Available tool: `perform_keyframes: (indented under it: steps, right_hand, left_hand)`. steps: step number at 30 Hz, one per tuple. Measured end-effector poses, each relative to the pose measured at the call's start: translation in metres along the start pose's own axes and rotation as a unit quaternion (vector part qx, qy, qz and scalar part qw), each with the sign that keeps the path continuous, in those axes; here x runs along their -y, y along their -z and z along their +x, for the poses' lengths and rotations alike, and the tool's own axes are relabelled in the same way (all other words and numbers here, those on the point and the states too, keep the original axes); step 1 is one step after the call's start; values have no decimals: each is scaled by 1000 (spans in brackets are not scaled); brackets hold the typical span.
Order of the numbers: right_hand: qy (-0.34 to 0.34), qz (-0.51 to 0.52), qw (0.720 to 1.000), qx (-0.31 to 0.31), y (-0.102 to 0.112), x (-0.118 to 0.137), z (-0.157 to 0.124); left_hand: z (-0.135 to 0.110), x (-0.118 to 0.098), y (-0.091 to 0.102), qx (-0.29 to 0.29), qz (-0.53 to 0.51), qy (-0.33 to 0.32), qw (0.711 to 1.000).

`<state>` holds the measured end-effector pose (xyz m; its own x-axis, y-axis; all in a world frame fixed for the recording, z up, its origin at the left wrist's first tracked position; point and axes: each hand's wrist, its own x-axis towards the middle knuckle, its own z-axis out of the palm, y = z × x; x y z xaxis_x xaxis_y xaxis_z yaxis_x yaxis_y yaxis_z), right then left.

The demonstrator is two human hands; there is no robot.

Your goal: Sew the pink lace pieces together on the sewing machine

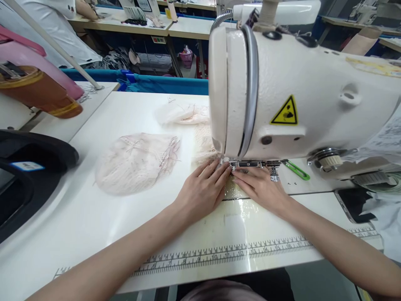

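Pale, sheer fabric [203, 136] lay under the head of the sewing machine [300, 83], which hid part of it; the needle and the stitching spot could not be made out behind the fingers. The left hand [205, 182] lay palm down at the fabric's near edge, fingers stretched forward. The right hand [261, 184] reached in from the other side, partly covered by metal parts, its fingertips near the left hand's. Whether either hand pinched the cloth, I could not tell. Left of them lay a rounded fabric piece [138, 163] with frayed threads. A green tool [296, 169] sat right of the right hand. Farther out, the frame cut off a black object [31, 175] and a pink container [40, 58].
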<state>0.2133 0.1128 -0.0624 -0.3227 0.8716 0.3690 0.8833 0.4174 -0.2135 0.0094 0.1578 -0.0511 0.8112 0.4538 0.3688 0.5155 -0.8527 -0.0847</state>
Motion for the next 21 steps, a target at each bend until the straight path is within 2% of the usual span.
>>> perform_keyframes:
  steps: [10, 21]
  right_hand:
    - [1, -44, 999, -4, 0, 3, 0]
    - [38, -154, 987, -13, 1, 8, 1]
  left_hand:
    - [0, 0, -1, 10, -2, 11, 1000]
    - [3, -2, -1, 39, 11, 26, 999]
